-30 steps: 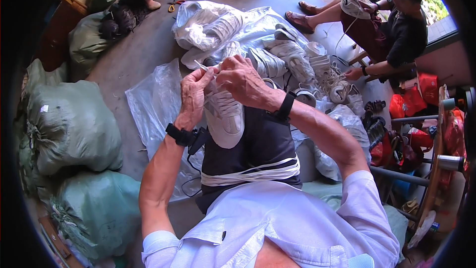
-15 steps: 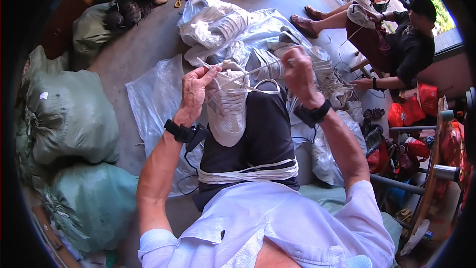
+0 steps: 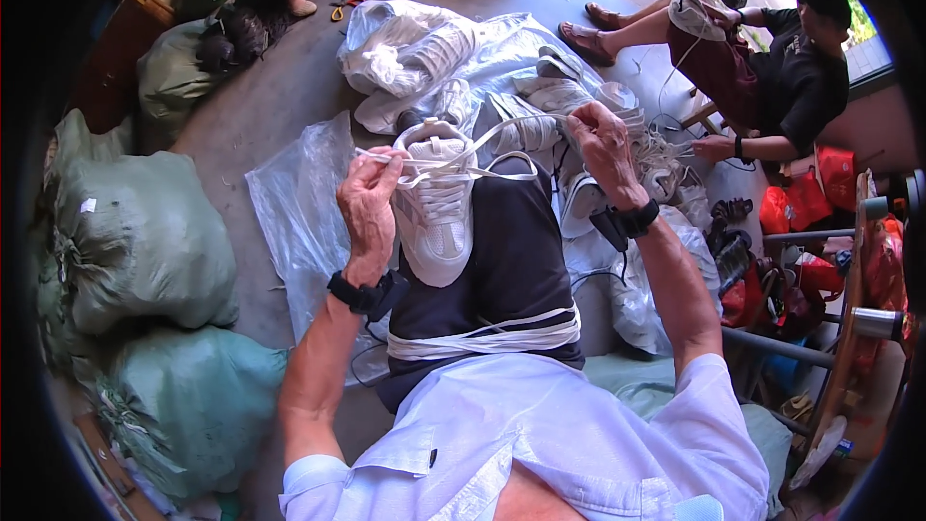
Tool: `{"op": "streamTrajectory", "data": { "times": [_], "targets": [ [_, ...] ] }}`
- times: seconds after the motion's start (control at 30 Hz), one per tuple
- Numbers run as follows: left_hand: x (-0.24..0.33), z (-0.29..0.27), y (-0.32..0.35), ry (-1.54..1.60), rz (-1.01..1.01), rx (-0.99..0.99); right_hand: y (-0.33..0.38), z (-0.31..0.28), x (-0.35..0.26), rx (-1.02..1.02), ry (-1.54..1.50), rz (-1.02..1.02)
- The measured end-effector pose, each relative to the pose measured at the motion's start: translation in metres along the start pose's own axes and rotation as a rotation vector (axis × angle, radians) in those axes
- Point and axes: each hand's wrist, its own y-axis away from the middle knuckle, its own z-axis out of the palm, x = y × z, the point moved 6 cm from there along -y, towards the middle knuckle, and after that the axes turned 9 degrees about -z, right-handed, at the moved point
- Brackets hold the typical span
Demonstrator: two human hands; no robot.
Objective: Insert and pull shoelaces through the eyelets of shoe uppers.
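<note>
- The white sneaker rests on the person's lap.
- Left hand fingers pinch one end of the white lace.
- Right hand has swung outward since a moment ago, fingers gripping the other end, drawing the lacing tighter.

Single head-worn fisheye view, looking steeply down, close over lap; rim bent, probably dark-vignetted at edges.

Grey concrete floor, clear plastic sheet spread across it, heap of white sneakers on white sheeting, green stuffed sacks at left, scissors beyond.
</note>
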Motion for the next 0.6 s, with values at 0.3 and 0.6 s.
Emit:
{"op": "streamTrajectory", "data": {
  "times": [0.3,0.6],
  "targets": [
    [-0.021,-0.070,0.006,0.189,-0.247,0.338,0.001,-0.010,0.034,0.171,-0.478,0.253],
    [0.003,-0.123,0.012,0.353,-0.156,0.360,-0.010,0.009,0.019,0.232,-1.096,0.347]
  ]
}}
